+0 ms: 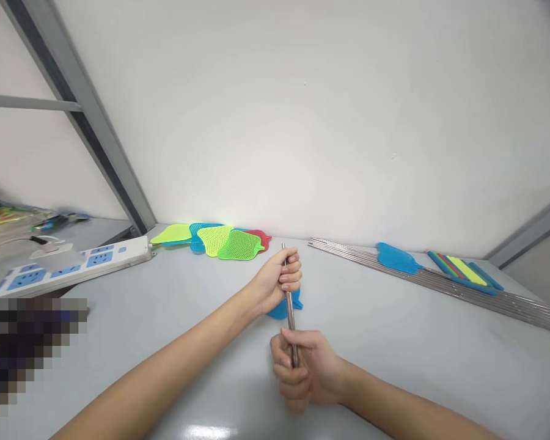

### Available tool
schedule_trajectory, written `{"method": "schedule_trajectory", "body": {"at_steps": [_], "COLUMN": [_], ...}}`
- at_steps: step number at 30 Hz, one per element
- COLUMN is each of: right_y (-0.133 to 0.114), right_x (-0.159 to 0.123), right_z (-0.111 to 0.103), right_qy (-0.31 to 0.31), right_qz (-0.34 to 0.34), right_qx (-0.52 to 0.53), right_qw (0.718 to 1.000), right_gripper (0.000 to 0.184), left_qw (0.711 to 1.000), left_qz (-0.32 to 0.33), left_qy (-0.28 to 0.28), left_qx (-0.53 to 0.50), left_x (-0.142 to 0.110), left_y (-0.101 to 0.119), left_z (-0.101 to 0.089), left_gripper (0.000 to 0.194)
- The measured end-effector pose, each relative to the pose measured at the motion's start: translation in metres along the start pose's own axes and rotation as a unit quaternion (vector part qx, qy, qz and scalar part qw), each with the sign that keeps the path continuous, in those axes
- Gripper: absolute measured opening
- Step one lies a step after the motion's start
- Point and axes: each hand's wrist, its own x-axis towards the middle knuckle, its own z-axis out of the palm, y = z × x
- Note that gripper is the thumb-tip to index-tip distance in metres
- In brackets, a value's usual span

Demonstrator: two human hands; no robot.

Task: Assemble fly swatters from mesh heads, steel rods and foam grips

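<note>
My left hand (282, 281) is wrapped round the upper part of a shiny metal rod (290, 315), whose thin tip pokes out above the fist. Lower down, nearer to me, my right hand (300, 370) has its fingers closed round the same rod, with the thumb along it. The rod points away from me, over the table. Beneath the left wrist lies a blue fly swatter head (279, 308), partly hidden by the hand and rod.
Fly swatter heads in yellow, blue, green (242, 245) and red lie by the wall. At right are a bundle of metal rods (440, 282), a blue swatter (398, 258) and coloured handles (462, 271). A power strip (119, 255) lies left on the grey table (187, 391).
</note>
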Motion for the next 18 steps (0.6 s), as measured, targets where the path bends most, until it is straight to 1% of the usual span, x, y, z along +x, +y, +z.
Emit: {"method": "schedule_trajectory", "body": {"at_steps": [5, 8, 12, 15, 18], "right_y": [-0.009, -0.013, -0.012, -0.01, -0.008], "right_x": [-0.001, -0.001, 0.0, 0.0, 0.0], "right_z": [0.001, 0.0, 0.0, -0.001, -0.002], "right_qy": [0.065, 0.094, 0.129, 0.151, 0.158], "right_qz": [-0.106, -0.142, -0.161, -0.153, -0.146], "right_qx": [0.022, 0.011, -0.004, -0.009, -0.01], "right_qw": [0.992, 0.985, 0.979, 0.977, 0.976], "right_gripper": [0.041, 0.041, 0.042, 0.042, 0.042], "left_qw": [0.998, 0.995, 0.993, 0.99, 0.988], "left_qz": [0.065, 0.092, 0.107, 0.113, 0.119], "left_qy": [0.01, 0.02, 0.04, 0.056, 0.062], "left_qx": [0.005, 0.017, 0.043, 0.061, 0.076], "left_x": [-0.002, -0.005, -0.009, -0.011, -0.011], "left_y": [0.015, 0.018, 0.014, 0.01, 0.007], "left_z": [0.003, 0.008, 0.017, 0.021, 0.024], "left_gripper": [0.021, 0.019, 0.019, 0.02, 0.02]}}
